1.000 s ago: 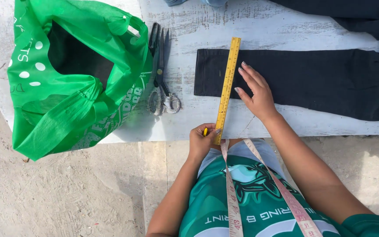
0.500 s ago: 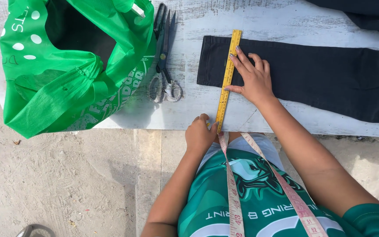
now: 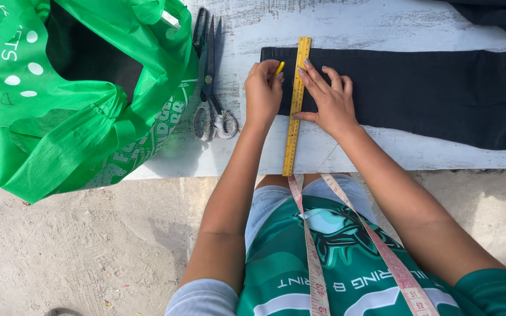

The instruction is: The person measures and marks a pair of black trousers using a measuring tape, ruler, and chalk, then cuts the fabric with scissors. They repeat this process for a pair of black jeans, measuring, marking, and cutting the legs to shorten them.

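A yellow ruler lies across the near end of a black cloth on a worn white table. My right hand presses flat on the ruler's right side, fingers spread over the cloth. My left hand sits just left of the ruler, pinching a small yellow piece of chalk at the cloth's edge.
A big green fabric bag with a dark thing inside covers the table's left part. Dark scissors lie between bag and cloth. More dark cloth is at the far right. A pink measuring tape hangs round my neck. Sandy ground lies below.
My left hand has come up from the ruler's near end at the table edge to the cloth's edge, with the chalk now showing. My right hand stays on the ruler.
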